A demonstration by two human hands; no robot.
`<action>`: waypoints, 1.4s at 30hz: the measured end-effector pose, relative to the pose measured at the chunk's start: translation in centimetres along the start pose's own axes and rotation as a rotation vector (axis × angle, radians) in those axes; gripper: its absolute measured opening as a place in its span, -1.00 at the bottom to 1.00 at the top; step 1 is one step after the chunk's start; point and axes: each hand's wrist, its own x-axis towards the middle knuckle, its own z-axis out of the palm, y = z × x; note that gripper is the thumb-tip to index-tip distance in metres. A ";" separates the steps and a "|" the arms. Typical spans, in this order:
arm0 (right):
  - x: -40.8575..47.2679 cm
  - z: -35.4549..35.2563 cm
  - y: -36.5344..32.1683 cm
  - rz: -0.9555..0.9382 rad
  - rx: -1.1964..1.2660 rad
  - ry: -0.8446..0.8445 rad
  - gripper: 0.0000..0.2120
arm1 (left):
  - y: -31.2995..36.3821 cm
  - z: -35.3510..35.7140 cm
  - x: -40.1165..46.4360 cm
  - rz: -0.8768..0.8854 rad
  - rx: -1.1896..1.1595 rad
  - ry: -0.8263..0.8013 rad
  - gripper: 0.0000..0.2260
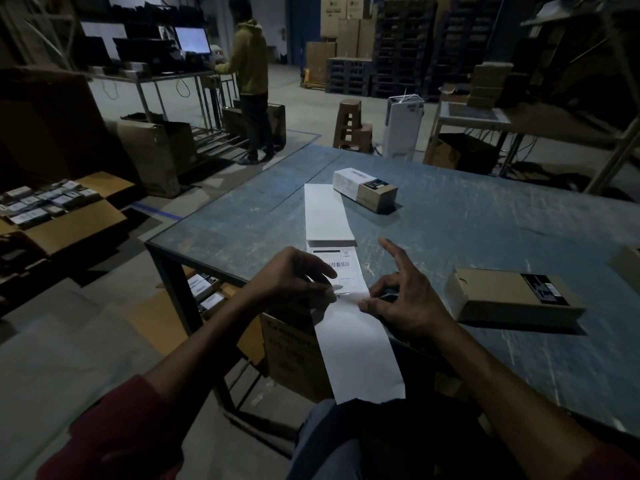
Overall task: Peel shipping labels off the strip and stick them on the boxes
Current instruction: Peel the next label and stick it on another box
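Observation:
A long white label strip [356, 348] runs from the table's front edge down over my lap, and a folded part of it [327, 216] lies farther back. One printed shipping label [341, 268] with a barcode sits on the strip. My left hand [294, 275] pinches the label's lower edge. My right hand [398, 296] pinches the strip's right edge, with its index finger pointing up. A brown box [512, 299] lies to the right of my hands. Another box [363, 188] with a white label on top stands at the back.
The blue worn table [485, 237] has bare room between the two boxes. An open carton [59, 209] full of small boxes sits on the left. More cartons stand under the table. A person in a yellow hoodie [249, 64] stands at a far workbench.

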 end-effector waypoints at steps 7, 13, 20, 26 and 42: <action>-0.1 0.0 -0.3 0.006 -0.012 -0.018 0.14 | -0.6 0.9 0.7 0.073 0.105 0.118 -0.77; -0.4 -0.5 -0.8 -0.051 -0.075 -0.033 -0.08 | -0.8 -1.0 2.0 0.013 -0.103 0.341 -0.74; -1.0 0.1 -2.0 -0.037 -0.143 -0.009 -0.49 | -1.4 -5.2 5.2 -0.103 -0.249 0.487 -0.65; -0.3 -0.2 -4.1 -0.033 -0.520 -0.021 -0.53 | -3.0 -8.4 8.0 -0.160 -0.251 0.646 -0.60; 1.2 -2.0 -6.2 0.205 -0.321 0.075 -0.57 | 5.0 -7.6 5.8 0.328 0.021 1.022 -0.61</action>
